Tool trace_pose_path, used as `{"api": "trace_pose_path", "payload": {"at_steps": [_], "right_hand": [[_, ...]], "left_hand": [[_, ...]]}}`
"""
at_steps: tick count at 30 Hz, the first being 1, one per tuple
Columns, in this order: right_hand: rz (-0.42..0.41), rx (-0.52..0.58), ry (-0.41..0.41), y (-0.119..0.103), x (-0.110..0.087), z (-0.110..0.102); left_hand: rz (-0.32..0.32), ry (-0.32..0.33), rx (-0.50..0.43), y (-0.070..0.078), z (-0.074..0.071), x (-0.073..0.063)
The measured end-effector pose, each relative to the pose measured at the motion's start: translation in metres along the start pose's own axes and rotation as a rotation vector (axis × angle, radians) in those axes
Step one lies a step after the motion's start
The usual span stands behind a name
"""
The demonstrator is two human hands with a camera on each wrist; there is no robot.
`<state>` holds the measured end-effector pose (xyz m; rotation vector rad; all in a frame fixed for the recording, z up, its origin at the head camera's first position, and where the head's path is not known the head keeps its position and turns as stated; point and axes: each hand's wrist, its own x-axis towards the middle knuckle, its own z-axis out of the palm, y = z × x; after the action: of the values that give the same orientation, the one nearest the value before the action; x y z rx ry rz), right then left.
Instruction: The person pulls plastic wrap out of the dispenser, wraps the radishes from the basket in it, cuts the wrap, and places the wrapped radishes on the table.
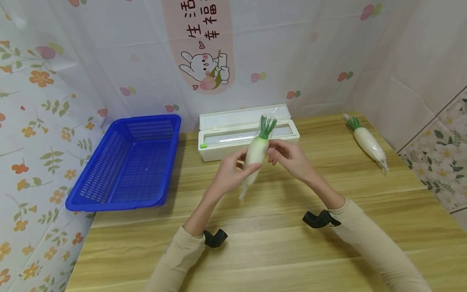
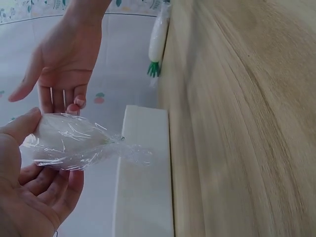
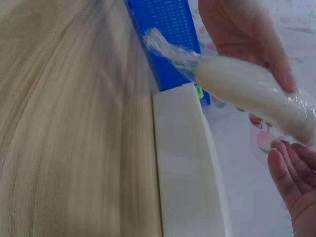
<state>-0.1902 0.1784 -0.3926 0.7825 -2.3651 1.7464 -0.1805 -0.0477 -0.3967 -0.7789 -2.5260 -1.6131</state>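
My left hand (image 1: 229, 173) grips a white radish (image 1: 256, 153) with green stalks, held tilted above the table, stalks pointing away from me. Clear plastic film wraps the radish; in the left wrist view its twisted tail (image 2: 136, 152) sticks out past the root end. On the other side, my right hand (image 1: 293, 161) is close beside the radish's upper part, its fingers loosely bent with nothing in them. Behind both hands stands a white cling film box (image 1: 219, 153), lid raised, a roll lying inside.
A second wrapped radish (image 1: 369, 142) lies at the table's right. To the left sits a blue plastic basket (image 1: 171, 158). The wooden table (image 1: 262, 251) meets a curtain (image 1: 146, 52) printed with a rabbit along its back edge.
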Motion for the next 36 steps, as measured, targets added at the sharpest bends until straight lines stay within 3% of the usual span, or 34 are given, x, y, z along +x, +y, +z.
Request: {"api": "trace_pose_path", "payload": {"at_steps": [15, 36], "right_hand": [[0.151, -0.023, 0.018, 0.000, 0.004, 0.014], [0.189, -0.057, 0.046, 0.012, 0.002, 0.016]], "left_hand": [[0.037, 0.026, -0.020, -0.002, 0.009, 0.004], [0.022, -0.111, 0.023, -0.015, 0.011, 0.004]]}}
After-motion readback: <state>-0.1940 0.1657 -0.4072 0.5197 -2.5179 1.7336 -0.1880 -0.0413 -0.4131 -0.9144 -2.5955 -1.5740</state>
